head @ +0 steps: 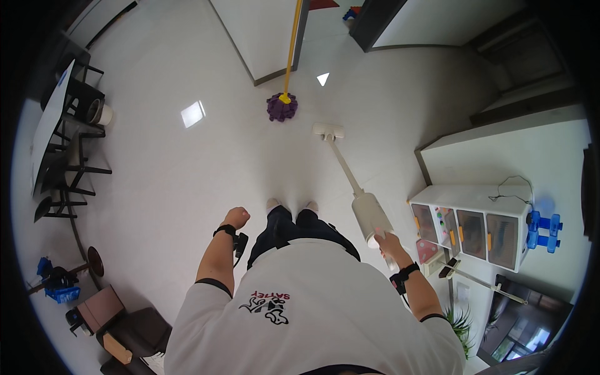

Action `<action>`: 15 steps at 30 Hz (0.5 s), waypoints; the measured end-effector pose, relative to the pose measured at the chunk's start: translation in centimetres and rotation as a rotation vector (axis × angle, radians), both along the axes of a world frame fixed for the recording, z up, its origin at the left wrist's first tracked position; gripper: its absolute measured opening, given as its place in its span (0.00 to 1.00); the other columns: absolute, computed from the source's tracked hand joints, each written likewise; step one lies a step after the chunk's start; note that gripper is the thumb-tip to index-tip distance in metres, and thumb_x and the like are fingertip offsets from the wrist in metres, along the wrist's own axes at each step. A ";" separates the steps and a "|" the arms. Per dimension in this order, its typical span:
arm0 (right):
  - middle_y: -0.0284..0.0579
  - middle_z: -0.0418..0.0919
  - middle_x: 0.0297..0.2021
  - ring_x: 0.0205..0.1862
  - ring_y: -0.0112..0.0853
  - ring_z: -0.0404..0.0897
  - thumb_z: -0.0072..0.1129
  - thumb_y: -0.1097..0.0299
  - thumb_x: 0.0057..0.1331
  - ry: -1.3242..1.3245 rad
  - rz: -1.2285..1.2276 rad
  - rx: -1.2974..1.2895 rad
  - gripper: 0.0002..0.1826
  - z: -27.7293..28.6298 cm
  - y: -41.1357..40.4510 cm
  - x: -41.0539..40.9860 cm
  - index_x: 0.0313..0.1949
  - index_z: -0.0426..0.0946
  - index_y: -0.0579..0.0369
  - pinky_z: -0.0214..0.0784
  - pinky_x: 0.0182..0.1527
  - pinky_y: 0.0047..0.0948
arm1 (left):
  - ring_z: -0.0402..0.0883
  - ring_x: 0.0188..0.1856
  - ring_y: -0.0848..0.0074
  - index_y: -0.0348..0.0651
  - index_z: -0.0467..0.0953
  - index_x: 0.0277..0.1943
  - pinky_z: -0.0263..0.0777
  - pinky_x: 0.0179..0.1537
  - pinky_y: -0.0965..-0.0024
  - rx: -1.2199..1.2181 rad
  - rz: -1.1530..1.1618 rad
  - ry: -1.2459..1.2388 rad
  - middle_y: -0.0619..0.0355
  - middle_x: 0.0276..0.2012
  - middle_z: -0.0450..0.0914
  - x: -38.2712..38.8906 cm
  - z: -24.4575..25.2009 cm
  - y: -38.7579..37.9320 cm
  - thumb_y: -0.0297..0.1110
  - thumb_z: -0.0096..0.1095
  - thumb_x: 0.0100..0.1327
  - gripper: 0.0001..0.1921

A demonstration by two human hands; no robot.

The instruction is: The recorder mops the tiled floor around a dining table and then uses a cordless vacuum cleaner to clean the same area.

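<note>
My right hand (388, 244) grips the handle of a cream stick vacuum cleaner (372, 213). Its tube slants forward, and the flat floor head (328, 130) rests on the pale floor ahead of my feet. Held at my left side, my left hand (236, 218) has its fingers curled in and carries nothing that I can see. Beyond the floor head, slightly left, a mop (282, 107) with a purple strip head and yellow handle leans by the end of a white wall. Black straps with small devices circle both my wrists.
Black chairs (77, 164) and a white-topped table (51, 122) line the left side. A white storage cabinet (468, 197) with translucent doors stands at right, with blue dumbbells (543, 229) beside it. A dark sofa (133, 333) lies at lower left, a potted plant (461, 328) at lower right.
</note>
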State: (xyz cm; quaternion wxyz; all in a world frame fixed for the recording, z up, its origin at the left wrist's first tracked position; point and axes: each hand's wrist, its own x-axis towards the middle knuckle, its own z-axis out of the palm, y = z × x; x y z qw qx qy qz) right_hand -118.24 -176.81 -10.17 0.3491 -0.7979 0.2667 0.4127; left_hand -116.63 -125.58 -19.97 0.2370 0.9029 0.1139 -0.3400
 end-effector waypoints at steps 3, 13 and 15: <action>0.43 0.70 0.15 0.13 0.30 0.70 0.51 0.55 0.60 -0.010 -0.009 -0.003 0.22 -0.4 0.1 1.5 0.41 0.68 0.65 0.64 0.15 0.29 | 0.76 0.43 0.56 0.38 0.77 0.38 0.69 0.46 0.61 0.020 0.029 0.041 0.45 0.38 0.79 -0.9 0.4 0.4 0.39 0.45 0.53 0.17; 0.42 0.71 0.16 0.15 0.30 0.73 0.48 0.55 0.62 0.097 0.211 -0.048 0.22 5.5 -1.5 -2.4 0.44 0.68 0.63 0.66 0.17 0.29 | 0.76 0.43 0.55 0.38 0.78 0.38 0.69 0.45 0.61 0.033 0.037 0.093 0.44 0.37 0.79 -3.2 -1.8 1.2 0.38 0.46 0.51 0.17; 0.42 0.71 0.16 0.15 0.30 0.73 0.48 0.55 0.62 0.103 0.219 -0.042 0.21 5.7 -2.3 -3.3 0.44 0.68 0.63 0.66 0.17 0.29 | 0.76 0.42 0.55 0.38 0.78 0.38 0.69 0.45 0.61 0.030 0.067 0.059 0.44 0.37 0.79 -3.0 -1.9 0.8 0.38 0.45 0.51 0.17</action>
